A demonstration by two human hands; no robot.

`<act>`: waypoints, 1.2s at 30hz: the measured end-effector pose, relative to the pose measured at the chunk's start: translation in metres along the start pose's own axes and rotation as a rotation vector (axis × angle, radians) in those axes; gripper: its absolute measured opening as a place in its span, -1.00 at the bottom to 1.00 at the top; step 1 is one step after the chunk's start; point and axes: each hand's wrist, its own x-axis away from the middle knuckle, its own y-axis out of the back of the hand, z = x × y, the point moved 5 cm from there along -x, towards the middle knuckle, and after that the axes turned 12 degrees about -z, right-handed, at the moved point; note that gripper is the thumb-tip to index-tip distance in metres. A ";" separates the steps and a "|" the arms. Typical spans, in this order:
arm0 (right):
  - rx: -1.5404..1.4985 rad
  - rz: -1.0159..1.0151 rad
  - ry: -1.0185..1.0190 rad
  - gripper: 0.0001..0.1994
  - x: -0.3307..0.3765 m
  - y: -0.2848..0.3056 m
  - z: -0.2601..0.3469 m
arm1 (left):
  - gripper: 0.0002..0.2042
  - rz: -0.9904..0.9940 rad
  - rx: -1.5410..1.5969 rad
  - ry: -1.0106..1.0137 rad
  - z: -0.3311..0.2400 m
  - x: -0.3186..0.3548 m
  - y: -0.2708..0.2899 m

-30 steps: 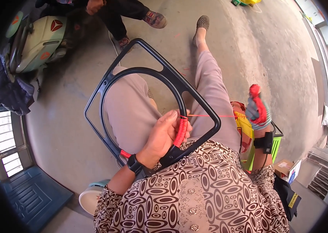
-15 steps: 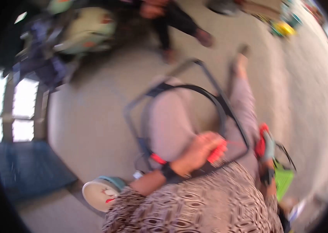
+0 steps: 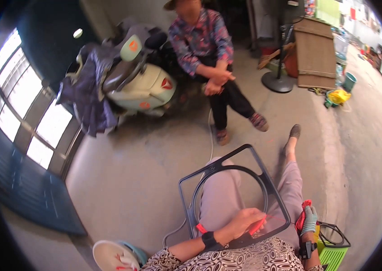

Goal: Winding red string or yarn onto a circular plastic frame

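Note:
Across my lap lies a black square frame (image 3: 276,194) with a large round opening. My bare left hand (image 3: 245,221) is closed at its near edge, fingers around a red strip (image 3: 257,224). Another red piece (image 3: 200,228) is on the frame's left side. My right hand (image 3: 309,220), in a grey-green glove, is closed on a bunch of red cord (image 3: 301,221) beside my right thigh. A thin red strand runs between the two hands. How the strip meets the frame is partly hidden by my left fingers.
A bright green crate (image 3: 333,255) with another black frame (image 3: 333,235) on it is at my right. White and blue-green buckets (image 3: 107,253) stand at my left. Ahead sits a person (image 3: 204,49), hands folded, beside a parked scooter (image 3: 141,86). A black stand base (image 3: 277,83) is farther right.
The view has tilted upward and steadied, so my lap and hands sit lower in the picture. More of the seated person and scooter shows. Both hands keep their holds.

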 end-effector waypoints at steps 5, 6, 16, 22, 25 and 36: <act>-0.077 0.005 -0.036 -0.87 0.029 -0.009 0.079 | -0.84 -0.017 0.018 0.008 -0.005 0.001 -0.004; -0.093 0.008 -0.048 -0.87 0.030 -0.006 0.090 | -0.84 -0.014 0.042 -0.010 -0.006 0.002 -0.005; -0.024 0.047 0.094 -0.87 0.022 0.015 0.146 | -0.87 -0.022 -0.251 0.117 -0.009 0.001 -0.004; -0.057 0.036 0.111 -0.91 0.047 0.000 0.177 | -0.87 -0.182 -0.168 -0.132 -0.013 -0.014 -0.007; 0.025 0.007 0.179 -0.90 0.040 0.012 0.153 | -0.87 -0.066 -0.182 0.017 -0.015 -0.010 -0.010; -0.090 -0.029 -0.005 -0.76 0.023 0.028 0.130 | -0.85 -0.127 -0.051 0.106 0.011 -0.020 0.001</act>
